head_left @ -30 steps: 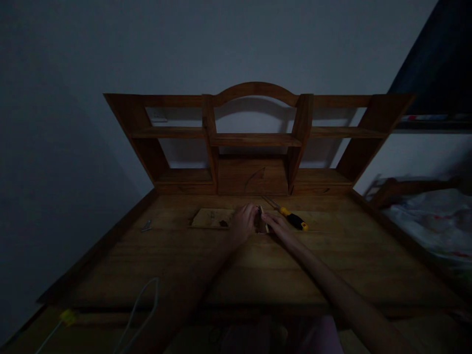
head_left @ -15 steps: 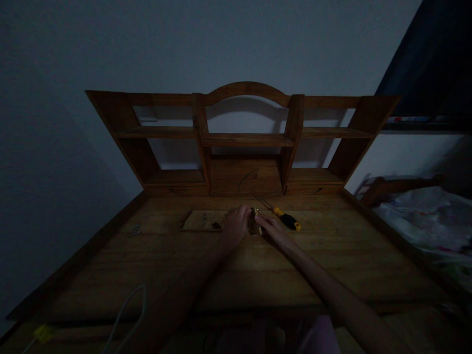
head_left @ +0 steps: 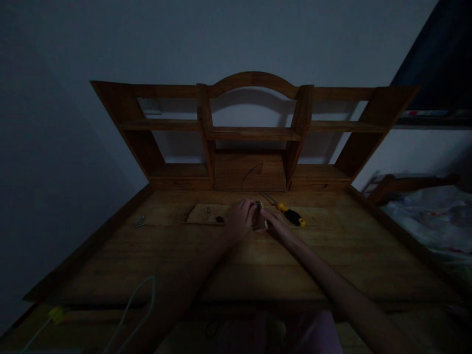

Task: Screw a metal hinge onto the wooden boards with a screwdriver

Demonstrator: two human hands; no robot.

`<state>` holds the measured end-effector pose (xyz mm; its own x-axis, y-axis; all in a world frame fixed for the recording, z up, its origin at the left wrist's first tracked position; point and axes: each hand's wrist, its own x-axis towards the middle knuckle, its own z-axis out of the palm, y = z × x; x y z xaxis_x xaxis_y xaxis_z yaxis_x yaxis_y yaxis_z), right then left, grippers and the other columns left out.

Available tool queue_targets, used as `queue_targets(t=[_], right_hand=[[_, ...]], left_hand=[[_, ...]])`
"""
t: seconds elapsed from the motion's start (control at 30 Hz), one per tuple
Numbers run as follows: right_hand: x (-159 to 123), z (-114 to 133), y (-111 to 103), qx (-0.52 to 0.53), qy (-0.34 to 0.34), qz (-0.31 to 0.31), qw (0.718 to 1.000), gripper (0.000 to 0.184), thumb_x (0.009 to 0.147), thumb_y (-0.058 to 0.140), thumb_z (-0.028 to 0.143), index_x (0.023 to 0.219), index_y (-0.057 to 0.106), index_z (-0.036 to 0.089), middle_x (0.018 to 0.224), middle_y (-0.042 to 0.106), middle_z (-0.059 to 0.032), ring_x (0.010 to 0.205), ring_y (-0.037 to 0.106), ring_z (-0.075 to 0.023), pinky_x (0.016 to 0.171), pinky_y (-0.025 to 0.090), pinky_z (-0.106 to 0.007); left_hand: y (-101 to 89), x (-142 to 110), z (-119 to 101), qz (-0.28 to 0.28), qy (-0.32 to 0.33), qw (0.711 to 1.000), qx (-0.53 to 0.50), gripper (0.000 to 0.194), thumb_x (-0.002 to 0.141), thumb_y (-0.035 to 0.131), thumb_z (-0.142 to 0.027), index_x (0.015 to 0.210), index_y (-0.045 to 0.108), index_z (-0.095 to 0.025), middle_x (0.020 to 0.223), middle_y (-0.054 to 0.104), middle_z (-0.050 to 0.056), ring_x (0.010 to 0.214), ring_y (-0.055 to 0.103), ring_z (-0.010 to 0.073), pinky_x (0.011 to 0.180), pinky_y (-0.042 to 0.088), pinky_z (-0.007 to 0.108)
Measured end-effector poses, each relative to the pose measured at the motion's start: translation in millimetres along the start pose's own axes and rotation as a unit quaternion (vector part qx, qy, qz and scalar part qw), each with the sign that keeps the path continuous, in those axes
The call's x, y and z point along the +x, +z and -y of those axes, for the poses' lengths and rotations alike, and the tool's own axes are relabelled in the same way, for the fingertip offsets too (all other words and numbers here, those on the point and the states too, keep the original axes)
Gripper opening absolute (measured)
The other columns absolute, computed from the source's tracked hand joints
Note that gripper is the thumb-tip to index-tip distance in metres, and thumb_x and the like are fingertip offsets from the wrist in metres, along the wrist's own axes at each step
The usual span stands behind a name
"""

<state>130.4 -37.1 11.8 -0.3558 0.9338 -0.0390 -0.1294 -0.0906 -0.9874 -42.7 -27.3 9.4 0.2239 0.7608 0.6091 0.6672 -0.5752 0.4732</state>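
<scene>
Near the left edge of the worktop [head_left: 258, 265], small metal parts [head_left: 140, 221] are lying loose. Toward the back edge a pale board [head_left: 202, 213] is lying flat, my left hand [head_left: 239, 219] curling by it; whether its fingers are pinching anything I cannot tell. Beside them a small wooden piece [head_left: 263, 223] is standing upright, my right hand's [head_left: 277, 222] fingers gripping it, so I'm judging this handling unfinished. Rightward, a screwdriver [head_left: 292, 216] is pointing toward the open-compartmented hutch [head_left: 254, 133]; beyond the right edge, a plastic bag's [head_left: 431, 216] contents are staying unclear
</scene>
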Motion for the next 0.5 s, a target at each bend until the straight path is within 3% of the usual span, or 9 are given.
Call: queue_targets(t=[0.2,0.37,0.5], right_hand=[[-2.4,3.9,0.8,0.001,0.002,0.014,1.0,0.042,0.085,0.066,0.055,0.112,0.073,0.023,0.119,0.071,-0.0075,0.107,0.068,-0.0273,0.079,0.063,-0.04],[0.0,-0.7,0.3,0.015,-0.014,0.005,1.0,0.042,0.085,0.066,0.054,0.113,0.073,0.023,0.114,0.071,-0.0074,0.104,0.068,-0.0266,0.079,0.062,-0.04],[-1.2,0.8,0.0,0.005,-0.007,0.01,1.0,0.041,0.084,0.068,0.056,0.11,0.074,0.025,0.115,0.071,-0.007,0.102,0.068,-0.0264,0.079,0.062,-0.041]], left_hand=[[-2.9,1.8,0.8,0.005,0.024,0.999,0.025,0.03,0.105,0.034,-0.033,0.092,0.058,-0.02,0.094,0.062,0.007,0.092,0.059,0.0212,0.083,0.048,0.036],[-3.6,1.0,-1.7,-0.006,0.009,1.0,-0.005,0.023,0.104,0.039,-0.035,0.107,0.056,-0.021,0.104,0.064,0.007,0.097,0.061,0.0205,0.085,0.049,0.035],[-1.8,1.3,1.9,-0.001,0.026,0.999,0.024,0.026,0.105,0.036,-0.033,0.101,0.059,-0.021,0.097,0.064,0.007,0.095,0.06,0.021,0.085,0.048,0.036]])
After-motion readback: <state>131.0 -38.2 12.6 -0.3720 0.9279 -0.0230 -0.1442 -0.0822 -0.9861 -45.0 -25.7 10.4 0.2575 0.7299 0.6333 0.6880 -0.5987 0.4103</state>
